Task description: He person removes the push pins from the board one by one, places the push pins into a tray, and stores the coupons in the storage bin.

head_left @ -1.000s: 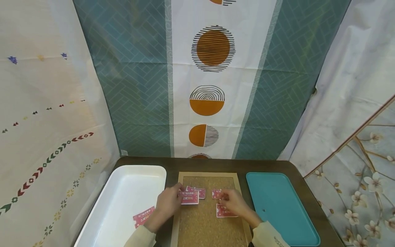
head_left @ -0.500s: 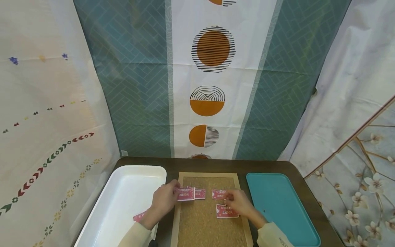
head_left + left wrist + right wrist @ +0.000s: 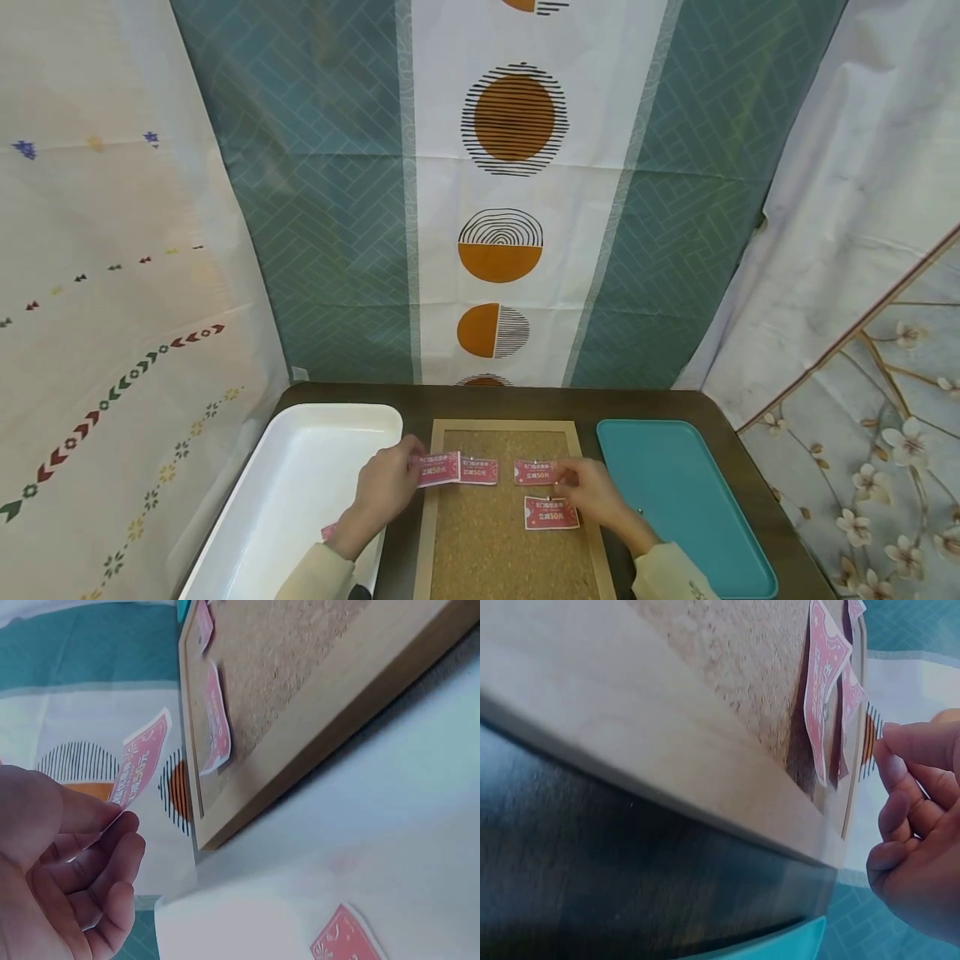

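Note:
My left hand (image 3: 386, 482) pinches a pink printed coupon (image 3: 439, 469) between thumb and forefinger over the left frame of the corkboard (image 3: 498, 558). In the left wrist view the held coupon (image 3: 142, 759) stands up from the fingertips, apart from the board. On the cork lie an upper-left coupon (image 3: 478, 472), an upper-right coupon (image 3: 531, 472) and a lower-right coupon (image 3: 551, 514). My right hand (image 3: 596, 493) is at the upper-right coupon's right end, thumb and forefinger tips together, other fingers curled. Whether something tiny sits between those tips is not visible.
A white tray (image 3: 300, 492), left of the board, holds another pink coupon (image 3: 327, 531), mostly hidden by my left wrist. To the right lies a teal tray (image 3: 697, 517) with a tiny shiny item (image 3: 640, 511). The dark table (image 3: 420, 400) ends at hanging cloths.
My left hand has drawn the held coupon leftward, uncovering more of the upper-left coupon. My right hand has shifted right, so the two right coupons show more fully.

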A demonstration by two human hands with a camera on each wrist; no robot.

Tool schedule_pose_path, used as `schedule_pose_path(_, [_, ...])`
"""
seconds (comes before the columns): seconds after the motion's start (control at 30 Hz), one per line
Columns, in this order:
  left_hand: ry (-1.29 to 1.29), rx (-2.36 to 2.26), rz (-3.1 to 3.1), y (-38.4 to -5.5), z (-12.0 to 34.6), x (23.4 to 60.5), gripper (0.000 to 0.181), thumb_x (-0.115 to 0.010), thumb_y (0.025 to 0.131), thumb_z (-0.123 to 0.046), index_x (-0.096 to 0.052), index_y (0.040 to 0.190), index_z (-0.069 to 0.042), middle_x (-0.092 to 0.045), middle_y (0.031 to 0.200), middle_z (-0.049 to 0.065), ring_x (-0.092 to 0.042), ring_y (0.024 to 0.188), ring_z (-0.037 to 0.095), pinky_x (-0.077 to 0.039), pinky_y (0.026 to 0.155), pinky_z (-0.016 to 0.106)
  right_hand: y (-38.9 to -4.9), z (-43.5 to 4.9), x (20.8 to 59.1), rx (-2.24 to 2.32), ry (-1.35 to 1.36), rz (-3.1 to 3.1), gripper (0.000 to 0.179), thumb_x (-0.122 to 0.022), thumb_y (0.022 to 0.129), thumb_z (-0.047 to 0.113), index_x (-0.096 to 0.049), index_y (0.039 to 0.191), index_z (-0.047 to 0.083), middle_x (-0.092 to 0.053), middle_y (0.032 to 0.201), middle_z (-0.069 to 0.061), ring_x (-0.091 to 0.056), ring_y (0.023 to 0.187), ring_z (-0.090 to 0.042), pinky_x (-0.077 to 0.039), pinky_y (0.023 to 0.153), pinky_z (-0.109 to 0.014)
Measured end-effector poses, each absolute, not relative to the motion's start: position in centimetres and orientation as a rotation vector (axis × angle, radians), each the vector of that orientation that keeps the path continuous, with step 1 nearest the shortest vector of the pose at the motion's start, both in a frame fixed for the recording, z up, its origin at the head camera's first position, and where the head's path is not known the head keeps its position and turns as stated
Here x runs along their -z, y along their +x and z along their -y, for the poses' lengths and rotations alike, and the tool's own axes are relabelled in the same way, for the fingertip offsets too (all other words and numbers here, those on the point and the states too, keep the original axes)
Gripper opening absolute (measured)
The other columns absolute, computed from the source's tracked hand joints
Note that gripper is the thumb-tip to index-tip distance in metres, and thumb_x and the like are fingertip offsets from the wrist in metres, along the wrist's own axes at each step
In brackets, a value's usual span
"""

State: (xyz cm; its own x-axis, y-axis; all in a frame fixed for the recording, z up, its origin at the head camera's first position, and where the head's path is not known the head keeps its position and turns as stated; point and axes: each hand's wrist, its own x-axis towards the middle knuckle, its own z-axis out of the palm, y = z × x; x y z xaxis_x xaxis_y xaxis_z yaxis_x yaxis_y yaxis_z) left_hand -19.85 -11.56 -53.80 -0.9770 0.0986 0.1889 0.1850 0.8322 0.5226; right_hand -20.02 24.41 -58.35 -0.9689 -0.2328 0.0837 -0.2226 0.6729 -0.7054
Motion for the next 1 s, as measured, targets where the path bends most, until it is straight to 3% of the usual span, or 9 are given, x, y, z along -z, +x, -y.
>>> schedule_pose_path(0.3, [-0.172, 0.856, 2.870, -19.5, 12.5, 53.8, 0.017, -0.077, 0.092, -0.009, -0.070, 0.108, -0.009, -0.078, 0.094, 0.013, -0.059, 0.064, 0.014, -0.043, 0.050, 0.028, -20.1, -25.2, 58.6, 1.219, -0.356, -2.840, 0.010, -0.074, 0.090, -0.002, -0.075, 0.092, 0.007, -0.069, 0.083, 0.002, -0.057, 0.073, -0.007, -0.048, 0.064, -0.025])
schedule_pose_path(0.57, [-0.122, 0.847, 2.896, -19.4, 14.0, 53.6, 0.018, -0.076, 0.095, -0.012, -0.069, 0.111, -0.008, -0.076, 0.088, 0.010, -0.057, 0.060, 0.013, -0.044, 0.049, 0.026, -19.7, -25.9, 58.5, 1.256, -0.288, -2.839, 0.010, -0.075, 0.089, -0.004, -0.074, 0.092, 0.006, -0.069, 0.083, 0.000, -0.059, 0.076, -0.010, -0.050, 0.064, -0.025])
schedule_pose_path(1.0, [-0.094, 0.887, 2.905, -19.4, 15.7, 52.5, 0.021, -0.075, 0.096, -0.013, -0.068, 0.114, -0.008, -0.077, 0.093, 0.011, -0.060, 0.064, 0.014, -0.050, 0.053, 0.026, -19.7, -27.7, 57.8, 1.255, -0.261, -2.864, 0.008, -0.076, 0.091, -0.003, -0.074, 0.095, 0.004, -0.070, 0.087, -0.002, -0.060, 0.079, -0.011, -0.053, 0.065, -0.025])
